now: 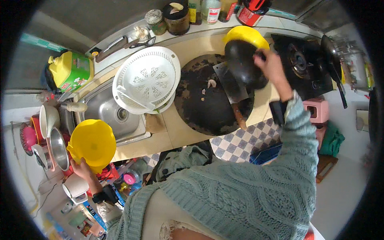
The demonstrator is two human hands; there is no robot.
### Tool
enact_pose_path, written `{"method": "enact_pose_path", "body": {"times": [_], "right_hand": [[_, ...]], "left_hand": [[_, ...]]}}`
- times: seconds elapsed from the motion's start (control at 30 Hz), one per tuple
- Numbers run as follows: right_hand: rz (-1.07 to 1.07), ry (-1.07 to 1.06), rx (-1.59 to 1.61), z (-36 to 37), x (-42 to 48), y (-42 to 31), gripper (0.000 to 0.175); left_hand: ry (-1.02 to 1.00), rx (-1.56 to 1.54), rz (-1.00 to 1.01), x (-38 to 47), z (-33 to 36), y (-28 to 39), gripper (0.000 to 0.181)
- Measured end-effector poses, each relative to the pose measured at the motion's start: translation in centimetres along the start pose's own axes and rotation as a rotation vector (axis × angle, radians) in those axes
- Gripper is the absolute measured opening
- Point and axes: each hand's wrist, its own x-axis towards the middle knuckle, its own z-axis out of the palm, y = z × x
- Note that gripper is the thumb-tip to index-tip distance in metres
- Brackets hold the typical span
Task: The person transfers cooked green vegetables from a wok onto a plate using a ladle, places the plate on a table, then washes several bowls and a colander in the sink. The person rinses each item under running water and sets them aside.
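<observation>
My left hand (82, 171) grips the rim of a yellow plastic basin (94, 145), held at the left in front of the sink. Over at the right, my right hand (270, 64) has its fingers at the edge of a black rounded vessel or lid (243, 64), slightly blurred. That black piece overlaps a second yellow basin (247, 34) and hides part of a cleaver (232, 84). The cleaver, with its wooden handle, lies on a dark, worn round chopping board (204, 108). Small pale pieces, perhaps garlic (211, 83), are scattered on the board.
White plastic colanders (147, 78) sit between board and steel sink (105, 102). Jars and bottles (211, 12) line the back ledge, where a knife (111, 49) lies. A gas stove (300, 66) stands right, a green-yellow oil jug (73, 72) left. Bowls (59, 148) crowd the left wall.
</observation>
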Motion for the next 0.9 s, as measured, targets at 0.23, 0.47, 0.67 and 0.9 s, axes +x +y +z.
{"method": "enact_pose_path", "body": {"times": [0.23,0.47,0.67,0.9], "right_hand": [[0.13,-0.183,0.139,3.0,-7.5,-4.8,0.03],[0.108,-0.178,0.118,2.1,-9.5,-6.0,0.03],[0.133,-0.228,0.123,4.7,-9.8,-3.2,0.036],[0.18,-0.326,0.37,4.7,-12.7,-1.2,0.037]], "left_hand": [[0.016,-0.059,-0.013,0.2,0.3,0.3,0.033],[-0.016,-0.104,-0.068,-1.4,0.5,1.8,0.034],[-0.063,-0.406,-0.214,-2.3,-0.8,-0.3,0.036],[0.078,-0.137,-0.49,-5.1,-3.5,-4.9,0.035]]}}
